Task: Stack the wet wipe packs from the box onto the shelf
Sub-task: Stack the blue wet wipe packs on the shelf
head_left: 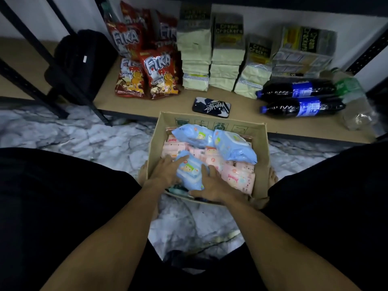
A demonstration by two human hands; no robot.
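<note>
Two hands (165, 172) (212, 185), three blue packs (189, 173) (194, 136) (234, 148)

**One head-worn camera, tipped forward and down**

It looks down from above the person's own lap, out along both forearms to the left hand (165, 171) and right hand (212, 183) at mid-frame. It sits close over the cardboard box (260, 162) on the marbled floor (84, 139). The wide lens bows the edges, so dark-clothed legs fill both lower sides. Just beyond the box, the low shelf (245, 107) runs across the top of the view, seen from the front and slightly above.
</note>
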